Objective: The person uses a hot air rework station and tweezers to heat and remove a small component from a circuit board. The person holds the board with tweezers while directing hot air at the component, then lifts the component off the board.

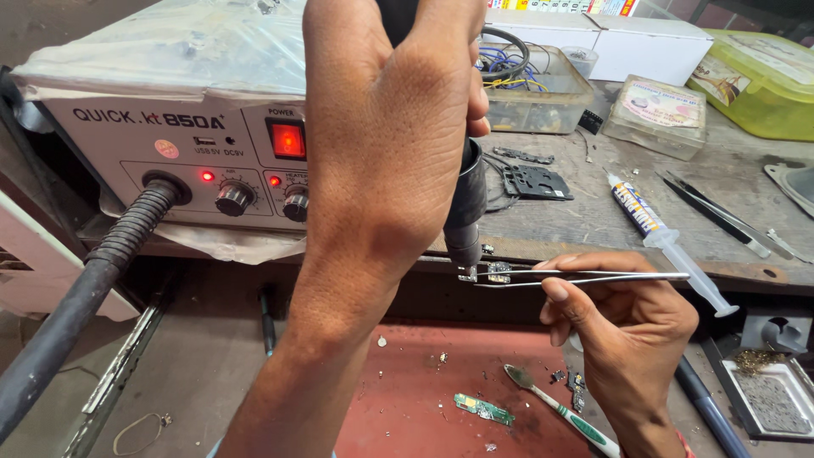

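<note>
Head view: left hand (386, 144) gripped a hot-air nozzle (465, 212) over a small part (498, 272) pinched in right-hand (623, 326) tweezers (585, 276); a slackened pinch could have dropped it.

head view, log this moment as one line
left hand: grips hot-air nozzle | right hand: holds tweezers | small part: in tweezer tips under nozzle

2 bare forearms, red wristband (681, 438)
</note>
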